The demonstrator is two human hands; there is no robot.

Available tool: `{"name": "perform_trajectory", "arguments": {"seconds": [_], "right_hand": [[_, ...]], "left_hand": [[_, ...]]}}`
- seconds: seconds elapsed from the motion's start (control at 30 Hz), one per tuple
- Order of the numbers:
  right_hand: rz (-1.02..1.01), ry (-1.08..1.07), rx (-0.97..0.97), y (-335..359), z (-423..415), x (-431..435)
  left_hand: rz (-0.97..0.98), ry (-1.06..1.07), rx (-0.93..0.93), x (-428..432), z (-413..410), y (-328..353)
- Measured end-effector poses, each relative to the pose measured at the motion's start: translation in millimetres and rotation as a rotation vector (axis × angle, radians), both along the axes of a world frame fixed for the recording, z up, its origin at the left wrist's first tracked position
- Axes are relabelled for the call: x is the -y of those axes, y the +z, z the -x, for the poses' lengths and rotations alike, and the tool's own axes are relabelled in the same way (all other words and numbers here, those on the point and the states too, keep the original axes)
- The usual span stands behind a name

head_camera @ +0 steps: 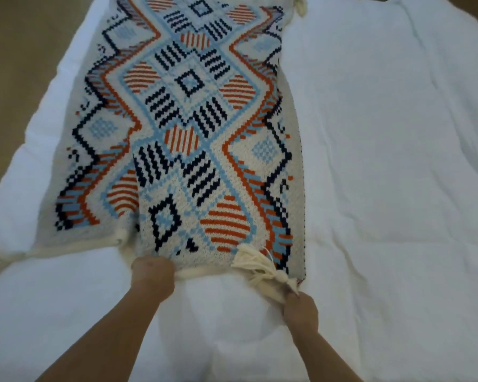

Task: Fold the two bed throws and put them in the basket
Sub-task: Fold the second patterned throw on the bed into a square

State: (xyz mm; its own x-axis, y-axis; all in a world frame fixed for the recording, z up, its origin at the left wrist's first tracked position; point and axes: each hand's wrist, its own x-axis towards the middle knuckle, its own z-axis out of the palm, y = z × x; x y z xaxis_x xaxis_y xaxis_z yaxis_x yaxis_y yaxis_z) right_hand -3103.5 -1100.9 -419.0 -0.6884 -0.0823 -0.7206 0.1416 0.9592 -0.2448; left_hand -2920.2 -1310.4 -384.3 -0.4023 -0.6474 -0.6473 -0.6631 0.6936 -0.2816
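Lying flat: patterned knit throw (pixel 182 128), cream tassel (pixel 257 264), hands gripping near edge.

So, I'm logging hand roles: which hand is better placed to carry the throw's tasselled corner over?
Right, probably. The right hand grips the throw at the tassel; the left hand holds the near hem further left.

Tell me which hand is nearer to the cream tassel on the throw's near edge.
Right. The right hand pinches the tassel at its knot; the left hand grips the throw edge, left of it.
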Motion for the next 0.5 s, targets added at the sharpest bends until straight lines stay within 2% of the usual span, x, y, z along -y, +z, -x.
{"name": "perform_trajectory", "arguments": {"seconds": [0.17, 0.33, 0.4, 0.5], "right_hand": [[0.09, 0.023, -0.054, 12.2, 14.7, 19.3], [0.418, -0.121, -0.162, 31.2, 41.3, 56.2], [0.411, -0.184, -0.124, 34.5, 52.0, 71.9], [0.316, -0.209, -0.036, 29.9, 64.1, 82.4]], "left_hand": [[0.058, 0.011, -0.081, 1.5, 21.0, 4.0], [0.021, -0.053, -0.459, -9.5, 70.2, 9.7], [-0.058, -0.082, -0.529, -17.8, 90.2, 5.7], [-0.184, -0.027, -0.444, -30.5, 106.2, -4.9]]}}
